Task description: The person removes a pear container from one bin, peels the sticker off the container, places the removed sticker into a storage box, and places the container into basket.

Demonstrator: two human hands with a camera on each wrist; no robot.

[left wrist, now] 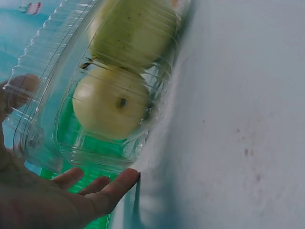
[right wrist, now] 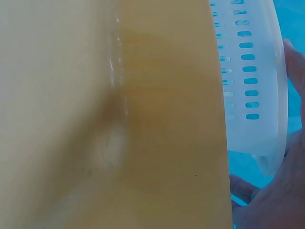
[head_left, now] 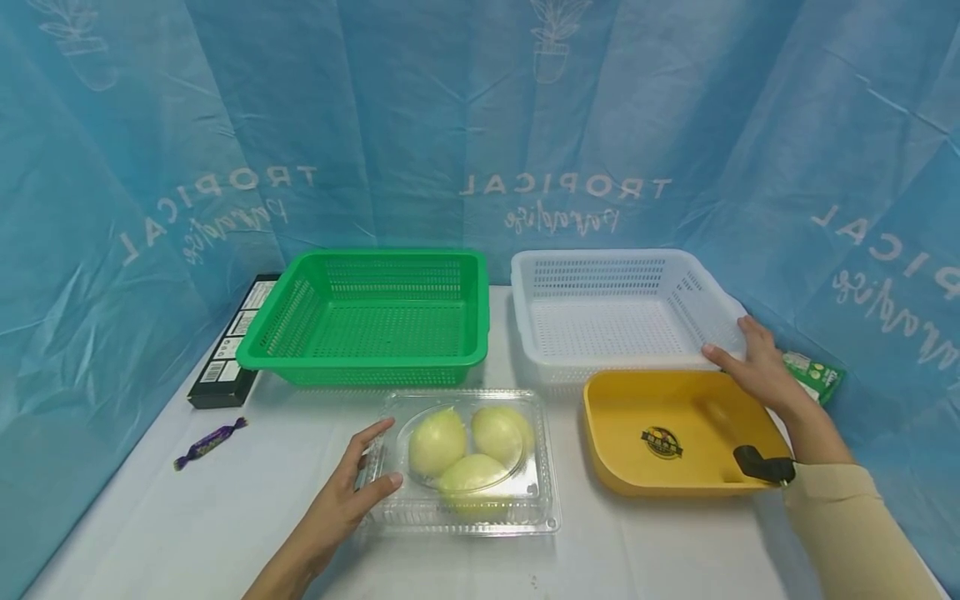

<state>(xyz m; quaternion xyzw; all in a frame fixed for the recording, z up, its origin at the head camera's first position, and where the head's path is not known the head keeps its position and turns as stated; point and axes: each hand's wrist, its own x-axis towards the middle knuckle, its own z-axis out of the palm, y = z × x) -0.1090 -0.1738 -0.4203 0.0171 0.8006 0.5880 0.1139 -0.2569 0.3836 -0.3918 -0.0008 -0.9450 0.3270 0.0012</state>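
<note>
A clear plastic clamshell box (head_left: pixel 543 500) with pale yellow-green fruits (head_left: pixel 437 442) inside lies on the white table. My left hand (head_left: pixel 348 492) is at its left end, thumb at the lid's edge and fingers reaching along the side. In the left wrist view, the fingers (left wrist: pixel 114 188) stretch out beside the box's end wall. At the back right, my right hand (head_left: pixel 761 371) grips the near right corner of a white perforated basket (head_left: pixel 528 325), thumb over the rim and fingers outside. The right wrist view shows this hand (right wrist: pixel 274 205) partly, at the basket's rim.
A green basket (head_left: pixel 360 364) stands at the back left, beside a black box (head_left: pixel 225 379). A purple-wrapped candy (head_left: pixel 210 443) lies at the left. In front of the white basket sits a yellow basin (head_left: pixel 675 483). A green packet (head_left: pixel 817 375) lies right of it. Blue curtains (head_left: pixel 420 100) surround the table.
</note>
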